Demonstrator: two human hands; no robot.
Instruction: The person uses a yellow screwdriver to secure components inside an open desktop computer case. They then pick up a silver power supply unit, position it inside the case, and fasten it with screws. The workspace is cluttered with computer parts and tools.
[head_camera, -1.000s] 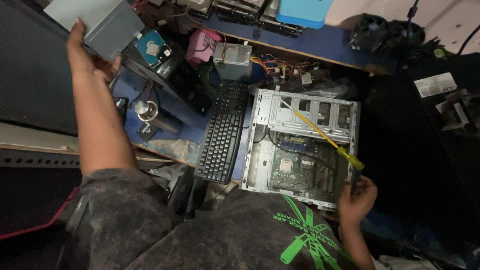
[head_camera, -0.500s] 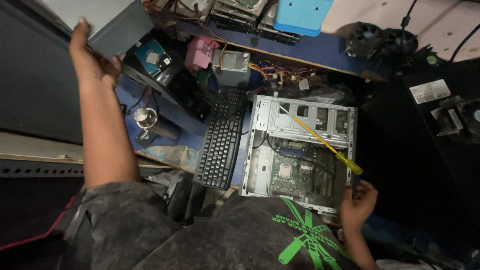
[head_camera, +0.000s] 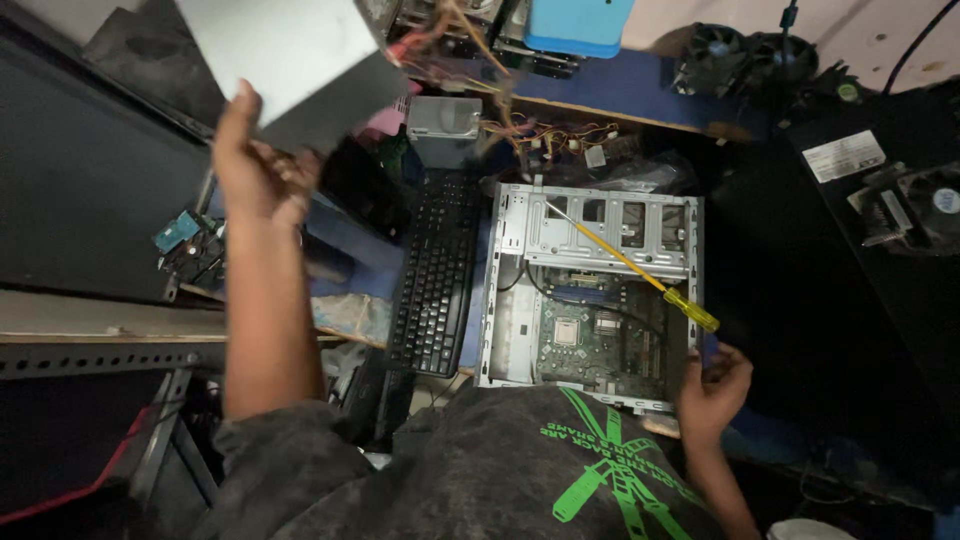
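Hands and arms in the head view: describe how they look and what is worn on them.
Both hands are bare: no gloves, rings or watch show on the left hand or the right hand. The forearms are uncovered too. Short sleeves of a dark grey mottled T-shirt end near the elbows; the shirt carries a bright green graphic print on its front.

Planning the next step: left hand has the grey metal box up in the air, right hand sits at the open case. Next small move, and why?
Probably lower the grey metal box onto a free spot: the left hand holds it raised with trailing wires. Meanwhile the right hand grips the corner of the open computer case, and a yellow screwdriver lies across it.
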